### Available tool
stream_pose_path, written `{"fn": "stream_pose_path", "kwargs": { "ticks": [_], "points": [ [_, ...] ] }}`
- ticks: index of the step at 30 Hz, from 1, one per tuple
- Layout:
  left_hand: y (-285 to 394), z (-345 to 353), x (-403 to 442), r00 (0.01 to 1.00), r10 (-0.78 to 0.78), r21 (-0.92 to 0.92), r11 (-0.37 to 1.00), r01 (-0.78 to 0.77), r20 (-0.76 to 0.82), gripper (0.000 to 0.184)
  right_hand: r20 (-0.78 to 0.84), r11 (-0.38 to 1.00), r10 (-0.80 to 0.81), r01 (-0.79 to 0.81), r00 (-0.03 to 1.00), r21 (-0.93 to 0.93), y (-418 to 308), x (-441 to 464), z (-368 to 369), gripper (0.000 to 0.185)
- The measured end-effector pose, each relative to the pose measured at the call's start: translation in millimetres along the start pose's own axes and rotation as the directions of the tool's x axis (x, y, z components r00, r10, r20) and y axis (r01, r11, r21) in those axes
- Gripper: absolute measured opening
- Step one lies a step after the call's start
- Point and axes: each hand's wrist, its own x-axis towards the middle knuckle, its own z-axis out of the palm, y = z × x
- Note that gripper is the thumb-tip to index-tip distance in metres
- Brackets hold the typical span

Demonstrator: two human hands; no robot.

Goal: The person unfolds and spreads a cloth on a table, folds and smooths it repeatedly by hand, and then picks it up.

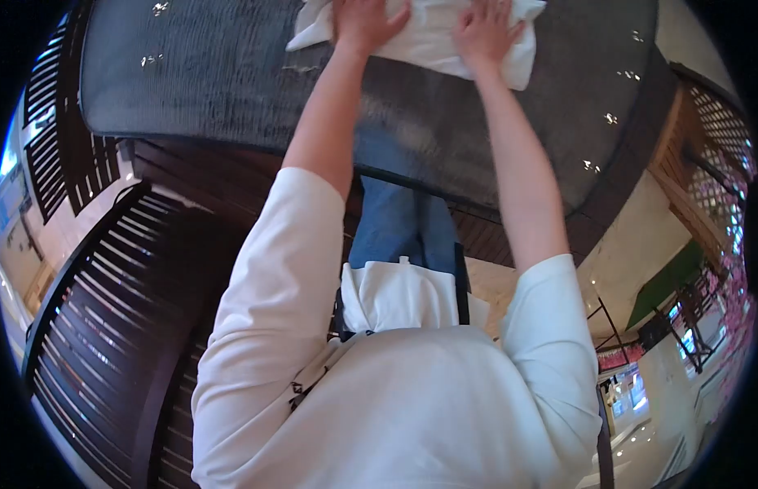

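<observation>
A white cloth [424, 41] lies spread and wrinkled on the dark glossy tabletop [224, 73], partly cut off by the top of the view. My left hand [364, 23] presses on the cloth's left part, its thumb held apart and its fingertips outside the picture. On the right part of the same cloth rests my right hand [485, 37], flat with the fingers spread. Both arms reach forward over the table's near edge. Streaks that look like moisture mark the surface around the cloth.
A dark slatted bench or chair [110, 326] stands at the left, close to the table. Another slatted seat [57, 122] is farther left. Wooden lattice [721, 122] and pink blossoms [733, 301] are at the right. A white cloth [403, 293] hangs at my waist.
</observation>
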Motion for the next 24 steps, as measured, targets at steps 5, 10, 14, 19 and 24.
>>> {"fn": "stream_pose_path", "kwargs": {
  "ticks": [5, 10, 14, 19, 24],
  "points": [
    [16.6, 0.5, -44.0, 0.999, 0.031, 0.01, 0.999, -0.031, 0.009, 0.082, -0.001, 1.0, 0.004, -0.004, 1.0, 0.013, 4.2, -48.8, -5.6, 0.059],
    [27.3, 8.7, -89.3, 0.986, 0.091, -0.142, 0.984, -0.111, -0.138, 0.074, -0.138, 0.994, -0.013, 0.028, 0.99, 0.107, 17.8, -94.0, 6.7, 0.062],
    [35.2, 5.5, -122.9, 0.995, 0.088, -0.079, 0.993, -0.091, -0.036, 0.073, -0.134, 0.998, 0.026, -0.018, 0.991, 0.065, 15.9, -127.7, -6.1, 0.064],
    [41.0, 5.7, -143.9, 0.999, 0.053, -0.151, 0.987, -0.052, -0.002, 0.071, -0.096, 0.998, 0.043, -0.038, 0.994, 0.056, 18.1, -149.4, -16.0, 0.065],
    [39.6, 5.5, -139.8, 0.993, 0.1, -0.128, 0.988, -0.091, 0.064, 0.075, -0.069, 0.994, 0.067, -0.06, 0.995, 0.092, 19.4, -150.5, -15.8, 0.065]
  ]
}}
